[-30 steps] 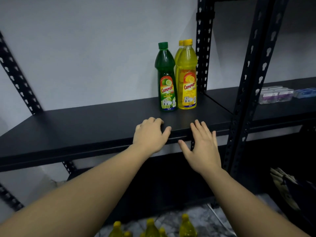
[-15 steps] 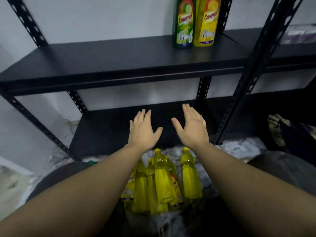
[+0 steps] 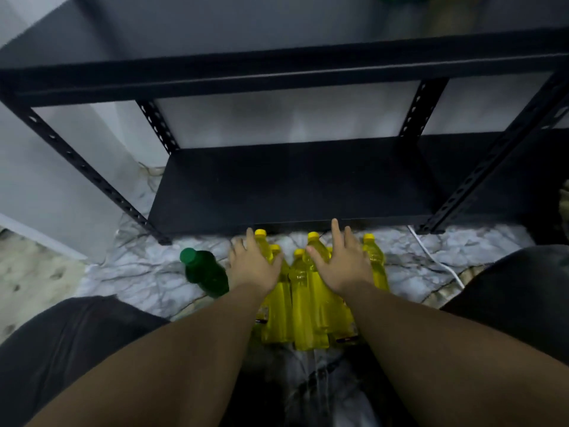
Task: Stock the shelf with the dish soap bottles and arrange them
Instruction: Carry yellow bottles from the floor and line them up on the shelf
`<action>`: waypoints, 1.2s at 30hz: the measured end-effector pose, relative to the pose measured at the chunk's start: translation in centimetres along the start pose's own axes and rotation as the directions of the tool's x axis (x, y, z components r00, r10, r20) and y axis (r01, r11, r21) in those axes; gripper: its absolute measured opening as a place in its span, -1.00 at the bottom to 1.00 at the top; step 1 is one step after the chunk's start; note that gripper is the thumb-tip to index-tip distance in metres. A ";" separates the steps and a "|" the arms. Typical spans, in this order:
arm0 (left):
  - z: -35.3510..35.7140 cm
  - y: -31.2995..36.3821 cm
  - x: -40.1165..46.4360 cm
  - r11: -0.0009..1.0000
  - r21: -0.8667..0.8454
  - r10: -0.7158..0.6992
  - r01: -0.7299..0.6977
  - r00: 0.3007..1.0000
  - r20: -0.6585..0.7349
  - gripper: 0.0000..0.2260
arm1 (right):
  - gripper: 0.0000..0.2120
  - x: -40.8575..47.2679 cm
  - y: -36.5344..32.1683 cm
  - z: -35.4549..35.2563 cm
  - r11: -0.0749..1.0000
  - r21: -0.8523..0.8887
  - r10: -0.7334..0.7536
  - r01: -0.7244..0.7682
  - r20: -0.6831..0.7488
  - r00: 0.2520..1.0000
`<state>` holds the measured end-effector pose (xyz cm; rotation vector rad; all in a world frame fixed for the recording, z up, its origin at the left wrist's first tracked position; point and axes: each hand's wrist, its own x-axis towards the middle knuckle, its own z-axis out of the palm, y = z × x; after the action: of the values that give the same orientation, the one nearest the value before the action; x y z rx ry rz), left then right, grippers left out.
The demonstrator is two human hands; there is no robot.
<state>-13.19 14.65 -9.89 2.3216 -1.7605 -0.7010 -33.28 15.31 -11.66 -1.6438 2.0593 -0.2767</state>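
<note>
The yellow bottles (image 3: pixel 303 291), translucent with yellow caps, stood clustered on the marbled floor (image 3: pixel 138 272) just before the lower shelf (image 3: pixel 292 186). Both hands hovered open over them, fingers spread: the left hand (image 3: pixel 254 266) at the cluster's left, the right hand (image 3: pixel 343 263) over its middle. A green bottle (image 3: pixel 204 272) stood just left of the cluster, and a white cable (image 3: pixel 437 260) trailed to the right.

Floor (image 3: pixel 147 272): white marble-pattern surface with dark veining, giving way at far left to a beige speckled section (image 3: pixel 27 282). A white cable (image 3: pixel 437 260) runs diagonally across the floor at right, from near the foot of the rack's upright toward the lower right. Wall (image 3: pixel 277 118) behind: plain, pale grey. Dark trousers (image 3: pixel 70 343) cover both knees at the lower corners.
</note>
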 end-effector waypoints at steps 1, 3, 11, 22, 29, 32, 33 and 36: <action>0.9 -0.7 0.0 1.000 0.012 -0.023 0.023 1.000 0.015 -0.11 | -0.08 0.0 -0.2 1.1 1.000 -0.005 0.008 -0.008 0.009 1.000; 2.6 -1.9 0.4 0.997 0.028 -0.067 0.066 0.996 0.052 -0.12 | -0.08 0.2 -0.4 3.0 1.000 -0.017 0.020 -0.020 0.004 1.000; 6.0 -4.7 2.8 0.981 0.024 -0.195 0.194 0.964 0.180 -0.06 | 0.03 1.3 0.0 8.2 0.984 -0.027 0.178 -0.176 0.096 0.979; 6.6 -4.3 4.2 0.973 0.148 -0.212 0.175 0.931 0.297 0.27 | 0.16 2.4 0.4 9.0 0.965 -0.058 0.264 -0.258 0.182 0.947; 6.5 -4.5 3.1 0.950 0.056 -0.310 0.308 0.904 0.296 -0.01 | 0.14 1.8 1.0 8.3 0.966 0.130 0.212 -0.225 0.102 0.972; 5.9 -3.6 2.3 0.954 -0.034 -0.279 0.298 0.924 0.260 -0.10 | 0.12 1.2 0.1 7.3 0.958 0.188 0.219 -0.219 0.022 0.976; 5.7 -3.3 2.1 0.952 -0.082 -0.265 0.293 0.931 0.250 -0.12 | 0.12 0.9 -0.2 6.9 0.957 0.199 0.219 -0.213 -0.008 0.976; 4.3 -2.5 1.8 0.935 -0.222 -0.234 0.277 0.951 0.201 -0.15 | 0.13 0.5 -0.9 5.6 0.960 0.213 0.198 -0.183 -0.051 0.979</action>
<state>-12.55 14.40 -15.15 2.3963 -1.3426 -1.1244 -29.78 15.37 -16.22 -1.3200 2.1433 -0.4725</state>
